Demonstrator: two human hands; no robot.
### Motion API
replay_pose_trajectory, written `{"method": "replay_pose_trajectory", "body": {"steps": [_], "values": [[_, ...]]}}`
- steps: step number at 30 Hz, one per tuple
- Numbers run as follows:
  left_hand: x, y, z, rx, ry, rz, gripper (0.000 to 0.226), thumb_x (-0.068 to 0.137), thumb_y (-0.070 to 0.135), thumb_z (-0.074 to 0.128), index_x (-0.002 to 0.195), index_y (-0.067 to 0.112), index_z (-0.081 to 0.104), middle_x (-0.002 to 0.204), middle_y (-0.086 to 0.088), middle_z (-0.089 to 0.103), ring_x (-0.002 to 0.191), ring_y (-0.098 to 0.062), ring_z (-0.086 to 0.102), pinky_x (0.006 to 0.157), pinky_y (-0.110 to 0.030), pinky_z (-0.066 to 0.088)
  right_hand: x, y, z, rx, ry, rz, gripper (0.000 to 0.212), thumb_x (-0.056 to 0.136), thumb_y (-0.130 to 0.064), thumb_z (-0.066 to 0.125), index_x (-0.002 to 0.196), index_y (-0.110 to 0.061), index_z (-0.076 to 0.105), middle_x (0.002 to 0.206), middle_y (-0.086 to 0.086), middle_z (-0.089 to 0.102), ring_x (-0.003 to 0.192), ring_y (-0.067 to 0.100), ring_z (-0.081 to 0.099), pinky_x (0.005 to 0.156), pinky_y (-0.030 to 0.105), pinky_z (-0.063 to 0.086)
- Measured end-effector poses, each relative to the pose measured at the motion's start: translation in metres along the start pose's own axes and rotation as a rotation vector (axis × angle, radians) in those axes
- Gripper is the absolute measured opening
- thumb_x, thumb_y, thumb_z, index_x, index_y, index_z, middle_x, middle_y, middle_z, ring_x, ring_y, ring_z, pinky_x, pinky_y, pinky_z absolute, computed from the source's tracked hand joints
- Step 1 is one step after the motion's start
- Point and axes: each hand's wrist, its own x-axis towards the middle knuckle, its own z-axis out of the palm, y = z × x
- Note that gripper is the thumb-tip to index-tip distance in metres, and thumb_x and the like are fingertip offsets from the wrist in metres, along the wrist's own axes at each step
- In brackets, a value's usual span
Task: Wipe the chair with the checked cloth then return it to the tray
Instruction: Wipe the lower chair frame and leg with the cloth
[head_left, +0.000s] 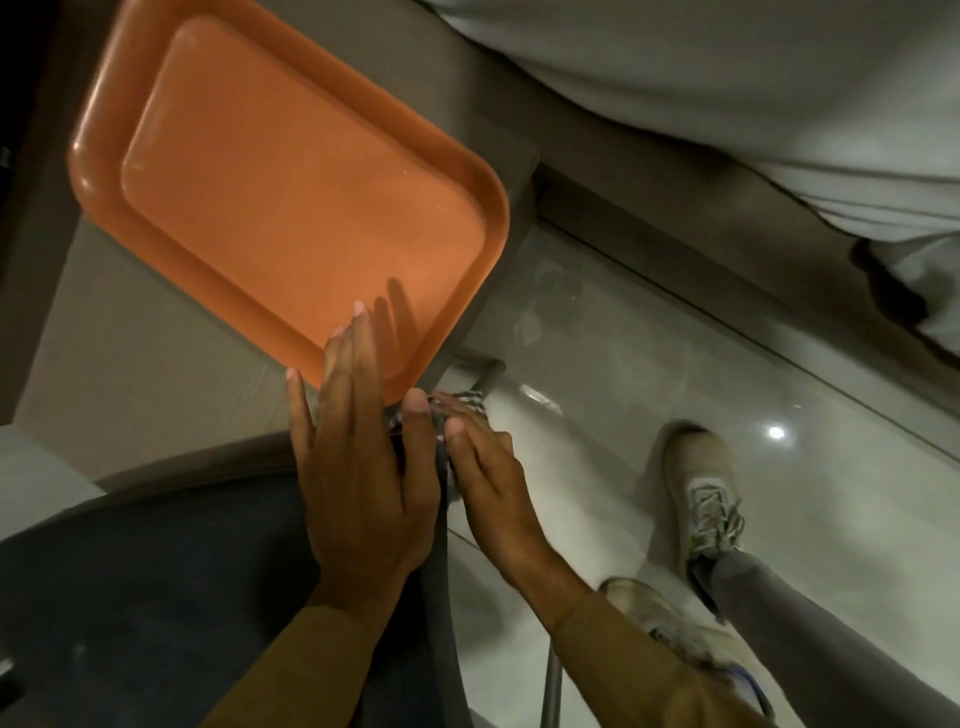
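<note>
Noting: I am spreading my left hand (358, 467) flat, fingers straight, gripping nothing, over the chair (156, 571) edge, while my right hand (493, 483), fingers straight too, is pressing the cloth (467, 404) against that edge, at 5 o'clock of the tray (291, 182).

Under you is a shiny, pale tiled floor (649, 338). A small bright spot of light (776, 432) shines on it. To your left stands a smooth grey-brown tabletop (130, 384) with a square corner. At the top right you see a big white sheet (727, 78), soft and wrinkled. It hangs over a dark brown base (675, 234) that runs along the floor. The room looks dim.
</note>
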Motion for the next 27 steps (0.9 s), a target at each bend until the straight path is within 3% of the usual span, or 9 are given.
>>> {"method": "replay_pose_trajectory", "body": {"steps": [2, 5, 7, 12, 16, 20, 22, 24, 27], "values": [[-0.001, -0.001, 0.0, -0.009, 0.004, -0.001, 0.075, 0.114, 0.059, 0.013, 0.173, 0.015, 0.023, 0.18, 0.006, 0.028, 0.169, -0.016, 0.028, 0.142, -0.037, 0.002, 0.02, 0.011, 0.002, 0.047, 0.04, 0.058, 0.044, 0.113, -0.046, 0.034, 0.145, -0.035, 0.062, 0.15, -0.016, 0.063, 0.147, 0.002, 0.049, 0.116, -0.004, 0.012], [-0.002, -0.005, 0.003, -0.021, 0.01, 0.011, 0.072, 0.114, 0.058, 0.015, 0.174, 0.018, 0.023, 0.18, 0.009, 0.029, 0.168, -0.013, 0.029, 0.142, -0.039, 0.004, 0.064, 0.032, -0.004, 0.162, 0.097, 0.197, 0.042, 0.115, -0.03, 0.041, 0.148, -0.015, 0.06, 0.154, 0.005, 0.061, 0.148, 0.021, 0.052, 0.133, 0.035, 0.029], [-0.001, -0.007, 0.005, -0.024, 0.009, 0.014, 0.072, 0.114, 0.058, 0.015, 0.173, 0.018, 0.023, 0.179, 0.003, 0.034, 0.168, -0.015, 0.031, 0.142, -0.038, 0.004, 0.08, 0.028, -0.01, 0.149, 0.068, 0.275, 0.044, 0.114, -0.035, 0.04, 0.152, -0.016, 0.056, 0.16, 0.006, 0.054, 0.152, 0.025, 0.046, 0.133, 0.048, 0.028], [-0.002, -0.002, 0.002, -0.01, 0.006, 0.008, 0.071, 0.115, 0.054, 0.016, 0.172, 0.015, 0.027, 0.179, 0.003, 0.033, 0.168, -0.017, 0.03, 0.142, -0.044, 0.007, 0.027, -0.003, -0.01, 0.079, -0.025, 0.149, 0.041, 0.113, -0.04, 0.039, 0.146, -0.03, 0.062, 0.157, -0.009, 0.058, 0.151, 0.006, 0.046, 0.136, 0.038, 0.011], [-0.002, -0.004, 0.007, 0.04, 0.005, 0.021, 0.062, 0.116, 0.039, 0.024, 0.172, 0.013, 0.027, 0.179, -0.005, 0.036, 0.168, -0.022, 0.031, 0.141, -0.053, 0.011, 0.001, -0.005, -0.001, 0.134, -0.071, 0.025, 0.041, 0.111, -0.042, 0.034, 0.125, -0.07, 0.06, 0.149, -0.033, 0.055, 0.146, -0.014, 0.042, 0.131, 0.023, 0.009], [-0.004, 0.001, 0.002, 0.033, 0.014, 0.023, 0.064, 0.117, 0.045, 0.02, 0.174, 0.016, 0.023, 0.181, 0.002, 0.031, 0.17, -0.017, 0.027, 0.142, -0.048, 0.009, 0.048, 0.031, -0.006, 0.247, 0.034, 0.115, 0.04, 0.117, -0.024, 0.034, 0.152, -0.027, 0.053, 0.168, 0.003, 0.045, 0.156, 0.014, 0.041, 0.133, 0.035, 0.032], [-0.008, 0.002, 0.004, 0.025, 0.026, 0.017, 0.063, 0.116, 0.048, 0.018, 0.174, 0.022, 0.021, 0.181, 0.007, 0.029, 0.17, -0.013, 0.025, 0.142, -0.043, 0.008, 0.079, 0.05, -0.019, 0.221, 0.038, 0.21, 0.036, 0.117, -0.028, 0.032, 0.145, -0.037, 0.053, 0.172, 0.002, 0.039, 0.156, 0.014, 0.038, 0.124, 0.025, 0.042], [-0.004, -0.002, 0.005, 0.026, 0.066, 0.004, 0.063, 0.116, 0.052, 0.016, 0.174, 0.027, 0.019, 0.181, 0.008, 0.03, 0.17, -0.011, 0.024, 0.142, -0.036, 0.004, 0.11, 0.055, -0.018, 0.172, -0.011, 0.222, 0.032, 0.117, -0.03, 0.029, 0.127, -0.045, 0.056, 0.169, 0.004, 0.044, 0.159, 0.021, 0.037, 0.131, 0.036, 0.033], [0.0, -0.007, 0.009, 0.051, 0.077, 0.015, 0.064, 0.116, 0.051, 0.016, 0.175, 0.025, 0.016, 0.182, 0.006, 0.028, 0.171, -0.011, 0.02, 0.142, -0.036, 0.004, 0.122, 0.045, -0.019, 0.131, -0.012, 0.287, 0.03, 0.116, -0.033, 0.033, 0.128, -0.037, 0.061, 0.161, 0.005, 0.054, 0.151, 0.025, 0.047, 0.131, 0.043, 0.032]]}}
